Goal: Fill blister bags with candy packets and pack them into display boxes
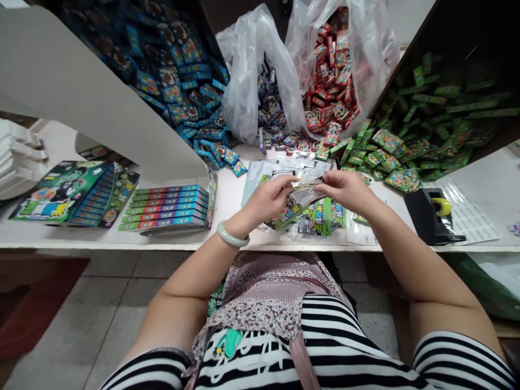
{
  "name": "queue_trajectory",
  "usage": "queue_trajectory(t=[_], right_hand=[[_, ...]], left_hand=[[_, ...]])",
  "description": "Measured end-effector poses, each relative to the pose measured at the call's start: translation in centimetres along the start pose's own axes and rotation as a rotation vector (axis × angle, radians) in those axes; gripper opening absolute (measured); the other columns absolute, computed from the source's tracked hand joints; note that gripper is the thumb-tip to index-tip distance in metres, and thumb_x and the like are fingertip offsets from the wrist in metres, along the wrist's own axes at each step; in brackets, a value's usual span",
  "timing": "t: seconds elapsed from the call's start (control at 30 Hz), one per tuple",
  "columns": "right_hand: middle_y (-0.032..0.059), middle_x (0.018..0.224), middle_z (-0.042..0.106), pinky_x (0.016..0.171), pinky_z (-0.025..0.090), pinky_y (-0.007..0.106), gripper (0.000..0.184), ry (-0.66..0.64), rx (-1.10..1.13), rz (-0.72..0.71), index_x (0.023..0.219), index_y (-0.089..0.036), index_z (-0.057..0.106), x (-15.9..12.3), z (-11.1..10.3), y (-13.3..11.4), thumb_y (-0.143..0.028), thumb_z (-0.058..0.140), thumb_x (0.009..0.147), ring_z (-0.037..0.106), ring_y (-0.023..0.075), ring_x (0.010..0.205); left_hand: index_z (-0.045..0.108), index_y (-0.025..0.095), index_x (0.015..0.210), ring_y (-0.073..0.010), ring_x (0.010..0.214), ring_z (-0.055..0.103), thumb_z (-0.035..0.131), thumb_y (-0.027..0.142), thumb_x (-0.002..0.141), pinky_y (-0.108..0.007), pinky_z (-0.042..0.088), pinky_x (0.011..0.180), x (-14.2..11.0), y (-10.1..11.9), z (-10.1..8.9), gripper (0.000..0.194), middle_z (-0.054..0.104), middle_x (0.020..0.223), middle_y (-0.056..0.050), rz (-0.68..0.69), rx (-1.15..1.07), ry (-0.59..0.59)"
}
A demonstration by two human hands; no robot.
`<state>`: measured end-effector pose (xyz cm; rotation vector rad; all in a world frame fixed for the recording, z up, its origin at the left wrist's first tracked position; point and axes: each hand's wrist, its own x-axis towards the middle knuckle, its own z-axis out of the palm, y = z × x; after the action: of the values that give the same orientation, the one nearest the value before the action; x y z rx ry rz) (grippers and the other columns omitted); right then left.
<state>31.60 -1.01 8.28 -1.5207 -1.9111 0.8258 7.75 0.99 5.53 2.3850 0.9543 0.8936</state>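
Note:
A printed plastic pouch (pixel 305 196) with dark and green lettering is stretched between my two hands, just above the table's front edge. My left hand (pixel 271 199), below a pale green bangle (pixel 232 235), pinches its left side. At its upper right corner, the fingers of my right hand (pixel 345 190) are closed on the same pouch. Whether the pouch's mouth is parted I cannot tell. Beneath my hands lie more printed pouches (pixel 327 218) in green and black, with clear plastic sheets (pixel 254 179) around them.
Small blue boxes (pixel 195 116) spill from a bin at left, green boxes (pixel 390 143) at right. Plastic bags hold purple boxes (pixel 270 103) and red boxes (pixel 331 81). Stacked colourful boxes (pixel 166 208) and a display carton (pixel 60 192) stand left; a tape dispenser (pixel 426 214) stands right.

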Motion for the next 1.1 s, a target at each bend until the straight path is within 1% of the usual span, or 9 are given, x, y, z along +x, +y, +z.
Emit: queue_trajectory(t=[0.17,0.3,0.4,0.47,0.57,0.63,0.8,1.0,1.1], right_hand=[[0.0012,0.070,0.067,0.067,0.046,0.031,0.040,-0.256,0.423,0.016,0.076,-0.019,0.074,1.2,1.7,1.1,-0.059,0.075,0.070,0.057,0.0167,0.068],[0.0047,0.089,0.075,0.087,0.051,0.038,0.039,-0.226,0.556,0.013,0.085,-0.022,0.077,1.9,2.7,0.4,-0.058,0.076,0.071,0.066,0.0221,0.089],[0.0072,0.100,0.075,0.097,0.050,0.045,0.040,-0.239,0.574,-0.043,0.090,-0.022,0.077,2.1,3.2,-0.5,-0.059,0.073,0.075,0.067,0.0256,0.102],[0.0092,0.109,0.073,0.101,0.048,0.049,0.041,-0.120,0.494,-0.115,0.094,-0.021,0.076,1.8,3.7,-1.2,-0.058,0.069,0.079,0.064,0.0287,0.111],[0.0107,0.140,0.058,0.111,0.042,0.051,0.049,0.254,0.371,-0.184,0.122,-0.023,0.067,0.6,5.4,-2.1,-0.052,0.067,0.083,0.047,0.0308,0.136],[0.0104,0.151,0.048,0.112,0.042,0.048,0.062,0.294,0.427,-0.163,0.137,-0.026,0.054,-0.2,7.2,-2.5,-0.049,0.069,0.081,0.040,0.0292,0.142],[0.0105,0.116,0.070,0.104,0.051,0.044,0.043,-0.067,0.851,0.001,0.109,-0.022,0.060,-0.1,11.6,-2.0,-0.050,0.070,0.078,0.065,0.0252,0.113],[0.0046,0.100,0.072,0.091,0.055,0.039,0.047,0.198,0.900,0.210,0.097,-0.023,0.059,-0.3,11.3,-0.1,-0.053,0.078,0.066,0.067,0.0221,0.097],[0.0038,0.091,0.072,0.079,0.057,0.037,0.049,0.075,0.869,0.246,0.093,-0.023,0.059,-1.3,10.9,0.8,-0.054,0.081,0.063,0.067,0.0227,0.091]], left_hand=[[0.058,0.013,0.130,-0.0211,0.103,0.069,0.046,0.020,0.099,-0.037,0.056,0.091,-2.2,-0.3,-1.2,0.034,0.072,0.114,-0.014,0.195,0.217,-0.020],[0.051,0.009,0.137,-0.0285,0.120,0.064,0.054,0.023,0.096,-0.046,0.053,0.103,-3.3,-0.3,-0.9,0.044,0.065,0.130,-0.021,0.064,0.354,-0.011],[0.056,0.012,0.134,-0.0248,0.112,0.069,0.048,0.017,0.096,-0.041,0.057,0.098,-3.7,-0.8,-0.7,0.039,0.069,0.125,-0.017,-0.036,0.283,-0.008],[0.061,0.015,0.129,-0.0224,0.110,0.070,0.050,0.018,0.095,-0.038,0.057,0.097,-3.9,-1.4,-1.1,0.036,0.071,0.123,-0.013,-0.097,0.151,0.043],[0.065,0.017,0.123,-0.0209,0.111,0.069,0.055,0.024,0.093,-0.036,0.056,0.100,-4.4,-1.9,-2.1,0.032,0.072,0.123,-0.009,-0.263,-0.115,0.257],[0.067,0.017,0.120,-0.0211,0.109,0.069,0.061,0.029,0.091,-0.036,0.056,0.100,-4.7,-1.8,-2.5,0.033,0.073,0.120,-0.007,-0.377,-0.286,0.374],[0.070,0.018,0.109,-0.0241,0.102,0.071,0.074,0.046,0.082,-0.038,0.059,0.092,-5.3,-1.5,-0.9,0.039,0.076,0.103,-0.007,-0.523,-0.787,0.348],[0.064,0.018,0.117,-0.0203,0.094,0.072,0.074,0.051,0.081,-0.035,0.060,0.082,-7.8,-2.4,1.7,0.049,0.075,0.103,-0.009,-0.570,-0.915,0.127],[0.065,0.018,0.119,-0.0184,0.094,0.072,0.073,0.048,0.082,-0.030,0.059,0.081,-10.0,-2.4,1.9,0.049,0.075,0.104,-0.009,-0.599,-0.908,0.083]])
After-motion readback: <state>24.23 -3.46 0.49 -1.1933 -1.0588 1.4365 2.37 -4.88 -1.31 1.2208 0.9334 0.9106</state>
